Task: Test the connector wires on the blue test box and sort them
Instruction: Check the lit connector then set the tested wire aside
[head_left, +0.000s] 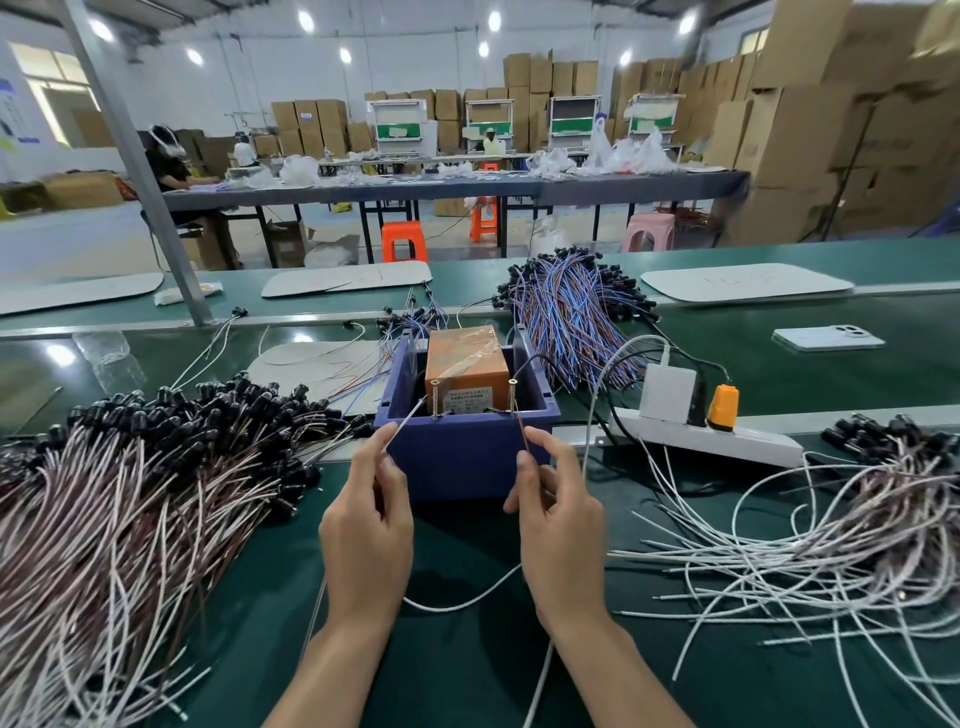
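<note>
1. The left hand (366, 525), reaching in from the near edge, pinches a thin white wire end (402, 434) between thumb and forefinger.
2. The right hand (561, 514) pinches a thin reddish-brown wire end (524, 441).
3. The blue plastic test box (467, 462) stands just beyond the fingertips and holds an orange block (467, 364). Both wire tips point at two upright brass screws (434, 397) by its near wall.
4. Heaps of black-capped connector wires (130, 467) flank it on the dark green bench mat (467, 649).
5. Brown cardboard cartons (831, 104) are stacked along the far wall.

The label (470, 399) on the orange block (467, 358) is too small to read. The wire pile (104, 493) at nine o'clock and the wire heap (857, 530) at three o'clock run off the edges. Cartons (857, 104) at two o'clock are blurred.
</note>
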